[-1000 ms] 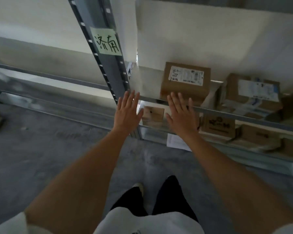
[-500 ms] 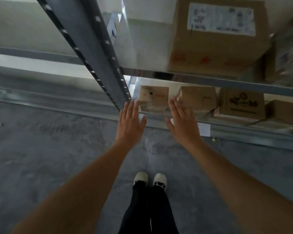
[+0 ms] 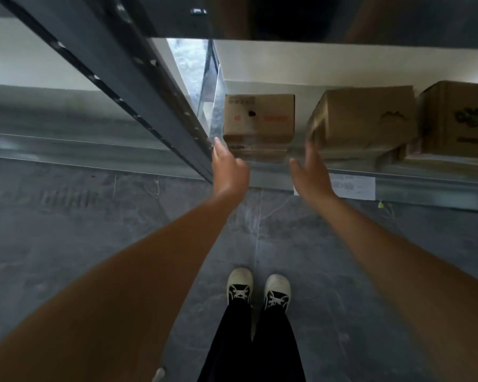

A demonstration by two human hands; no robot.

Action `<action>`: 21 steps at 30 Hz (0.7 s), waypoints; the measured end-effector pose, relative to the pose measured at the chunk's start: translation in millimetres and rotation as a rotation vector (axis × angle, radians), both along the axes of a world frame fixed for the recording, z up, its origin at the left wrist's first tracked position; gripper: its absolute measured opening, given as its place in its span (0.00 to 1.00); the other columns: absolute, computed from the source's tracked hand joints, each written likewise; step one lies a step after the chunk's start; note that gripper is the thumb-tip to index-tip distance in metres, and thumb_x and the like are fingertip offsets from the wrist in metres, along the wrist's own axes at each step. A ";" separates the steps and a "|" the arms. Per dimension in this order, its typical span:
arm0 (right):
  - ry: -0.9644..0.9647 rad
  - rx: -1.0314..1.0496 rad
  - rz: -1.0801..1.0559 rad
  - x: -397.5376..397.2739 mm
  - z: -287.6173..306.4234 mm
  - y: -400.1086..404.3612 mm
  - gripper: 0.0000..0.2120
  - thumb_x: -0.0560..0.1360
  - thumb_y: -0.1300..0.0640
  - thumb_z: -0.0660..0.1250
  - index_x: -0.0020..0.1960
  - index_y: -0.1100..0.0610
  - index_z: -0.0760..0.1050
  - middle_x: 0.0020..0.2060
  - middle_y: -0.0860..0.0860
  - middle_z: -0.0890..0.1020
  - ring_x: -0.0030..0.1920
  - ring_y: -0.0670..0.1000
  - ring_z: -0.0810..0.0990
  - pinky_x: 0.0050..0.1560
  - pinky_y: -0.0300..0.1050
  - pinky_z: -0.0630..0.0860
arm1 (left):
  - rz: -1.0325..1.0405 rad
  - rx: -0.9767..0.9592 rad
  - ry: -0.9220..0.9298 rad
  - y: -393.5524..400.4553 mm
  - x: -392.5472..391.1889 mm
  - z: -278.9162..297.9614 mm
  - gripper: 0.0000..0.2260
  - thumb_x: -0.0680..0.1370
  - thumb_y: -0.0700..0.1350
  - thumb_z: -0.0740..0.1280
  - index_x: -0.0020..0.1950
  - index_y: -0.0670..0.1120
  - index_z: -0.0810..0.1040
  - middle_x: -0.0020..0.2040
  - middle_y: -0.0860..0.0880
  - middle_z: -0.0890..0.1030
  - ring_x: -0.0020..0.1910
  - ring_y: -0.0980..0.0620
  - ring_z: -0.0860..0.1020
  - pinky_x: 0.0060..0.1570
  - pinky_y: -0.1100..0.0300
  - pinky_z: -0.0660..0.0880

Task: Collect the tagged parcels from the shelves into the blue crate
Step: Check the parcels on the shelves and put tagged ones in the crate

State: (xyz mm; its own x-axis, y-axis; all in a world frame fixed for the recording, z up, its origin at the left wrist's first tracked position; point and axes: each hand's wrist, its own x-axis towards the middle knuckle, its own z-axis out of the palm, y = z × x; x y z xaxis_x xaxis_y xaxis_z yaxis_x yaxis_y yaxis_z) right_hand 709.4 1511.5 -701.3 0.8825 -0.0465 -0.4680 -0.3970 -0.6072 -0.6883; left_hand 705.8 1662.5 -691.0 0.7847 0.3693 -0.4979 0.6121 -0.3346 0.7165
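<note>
A small cardboard parcel (image 3: 259,117) with red marks stands at the left end of the low shelf (image 3: 425,186). My left hand (image 3: 228,168) reaches toward its left side, fingers straight, holding nothing. My right hand (image 3: 311,175) reaches toward its right side, palm turned inward, also holding nothing. Both hands are just in front of the parcel and apart from it. A second cardboard parcel (image 3: 364,119) sits to its right, and a third printed one (image 3: 458,117) is at the far right. The blue crate is not in view.
A grey perforated shelf upright (image 3: 138,86) runs diagonally down beside my left hand. An upper shelf board (image 3: 342,17) overhangs the parcels. A white paper label (image 3: 353,186) hangs on the low shelf's front rail. My two shoes (image 3: 258,289) stand on the grey floor.
The view has dropped from the upper shelf to the low shelf. Both hands have moved forward and lower and turned palms inward on either side of the small parcel.
</note>
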 end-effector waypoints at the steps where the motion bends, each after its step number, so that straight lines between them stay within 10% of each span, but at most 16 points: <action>1: 0.025 0.018 -0.008 6.8 -0.9 1.7 0.28 0.82 0.57 0.55 0.79 0.56 0.49 0.79 0.53 0.55 0.77 0.54 0.55 0.74 0.47 0.54 | 0.019 -0.014 0.009 -0.6 4.3 -1.1 0.32 0.77 0.31 0.53 0.79 0.41 0.45 0.79 0.45 0.49 0.78 0.49 0.50 0.75 0.59 0.47; 10: 0.199 0.278 -0.091 34.8 -5.6 3.0 0.28 0.77 0.68 0.58 0.75 0.54 0.62 0.67 0.52 0.72 0.62 0.51 0.72 0.59 0.43 0.69 | 0.139 -0.208 0.107 5.3 28.5 -3.3 0.23 0.74 0.32 0.54 0.69 0.42 0.62 0.64 0.40 0.71 0.54 0.47 0.72 0.48 0.57 0.69; 21: 0.102 0.484 -0.360 15.9 27.1 -26.0 0.09 0.81 0.49 0.59 0.44 0.47 0.74 0.45 0.46 0.79 0.47 0.45 0.78 0.51 0.42 0.73 | 0.253 -0.437 -0.053 9.4 -7.4 24.1 0.17 0.79 0.37 0.53 0.62 0.46 0.76 0.50 0.55 0.79 0.49 0.61 0.75 0.41 0.69 0.71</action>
State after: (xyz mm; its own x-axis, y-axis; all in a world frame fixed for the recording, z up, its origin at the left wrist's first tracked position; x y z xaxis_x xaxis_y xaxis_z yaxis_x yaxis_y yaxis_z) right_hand 725.4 1485.5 -674.2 0.8006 -0.0945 -0.5916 -0.5974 -0.0508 -0.8003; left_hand 698.4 1671.8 -666.8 0.7261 0.3171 -0.6101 0.5940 0.1576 0.7889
